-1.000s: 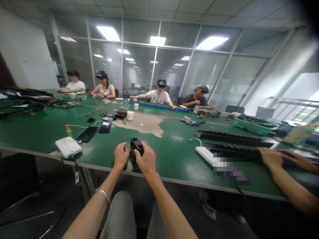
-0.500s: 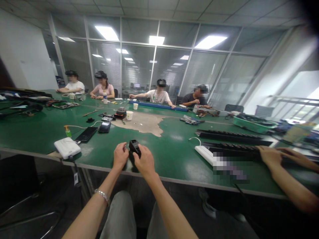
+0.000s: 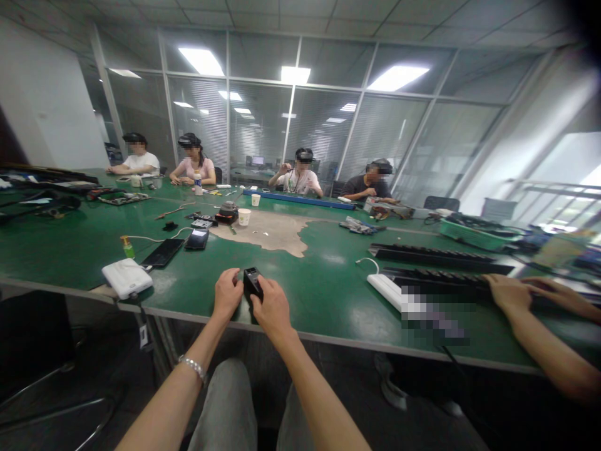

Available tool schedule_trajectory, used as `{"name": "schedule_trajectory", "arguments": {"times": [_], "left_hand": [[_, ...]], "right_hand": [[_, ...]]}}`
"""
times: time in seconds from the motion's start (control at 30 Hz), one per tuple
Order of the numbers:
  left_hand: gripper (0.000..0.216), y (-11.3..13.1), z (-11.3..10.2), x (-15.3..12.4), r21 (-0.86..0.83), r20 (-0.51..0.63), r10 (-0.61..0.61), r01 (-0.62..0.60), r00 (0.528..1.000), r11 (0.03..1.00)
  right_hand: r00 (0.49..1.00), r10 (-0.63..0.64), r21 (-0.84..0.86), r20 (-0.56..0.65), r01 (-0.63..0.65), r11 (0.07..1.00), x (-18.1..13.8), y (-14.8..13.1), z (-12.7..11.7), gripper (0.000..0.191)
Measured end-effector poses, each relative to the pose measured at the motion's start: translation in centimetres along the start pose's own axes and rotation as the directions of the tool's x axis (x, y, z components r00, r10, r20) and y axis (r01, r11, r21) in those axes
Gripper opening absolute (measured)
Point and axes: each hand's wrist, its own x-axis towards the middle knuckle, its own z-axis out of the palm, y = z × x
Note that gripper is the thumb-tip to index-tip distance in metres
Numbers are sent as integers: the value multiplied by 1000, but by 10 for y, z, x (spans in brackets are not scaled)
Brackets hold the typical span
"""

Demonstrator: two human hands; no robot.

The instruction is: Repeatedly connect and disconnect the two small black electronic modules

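A small black box-like device (image 3: 252,280), with recesses in its far end, sits in my right hand (image 3: 272,304) just above the green table's near edge. The right thumb lies along its near side and the fingers wrap its right side. Just left of the device is my left hand (image 3: 228,292), its fingers curled and pressed together. Whatever the left fingers may pinch is too small or hidden to name. A narrow gap separates the left hand from the device.
On the green table (image 3: 328,294) lie a white power bank (image 3: 127,278), a black phone (image 3: 163,253), a white power strip (image 3: 387,292) and black slotted rails (image 3: 436,257). Paper cups (image 3: 244,217) stand farther back. A co-worker's hands (image 3: 509,294) rest on a rail at right. Several people sit opposite.
My right hand has tilted the black device slightly; my left hand has barely moved. Across the table, one person has lifted their hands off the blue bar.
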Motion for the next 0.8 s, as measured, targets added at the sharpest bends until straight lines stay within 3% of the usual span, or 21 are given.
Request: {"name": "schedule_trajectory", "arguments": {"times": [0.3,0.53,0.67,0.8], "left_hand": [[36,-5,6,0,183,69,79,-91,994,979],[35,-10,9,0,232,73,82,-97,994,968],[35,-10,11,0,232,68,96,-109,993,966],[34,-9,11,0,247,80,92,-110,992,963]], "right_hand": [[997,29,-3,-66,-30,1000,8,2,14,45],[979,55,146,-195,-26,989,28,-1,-3,43],[958,88,162,-271,-45,986,32,18,-14,42],[961,112,117,-252,-85,989,21,48,-8,42]]}}
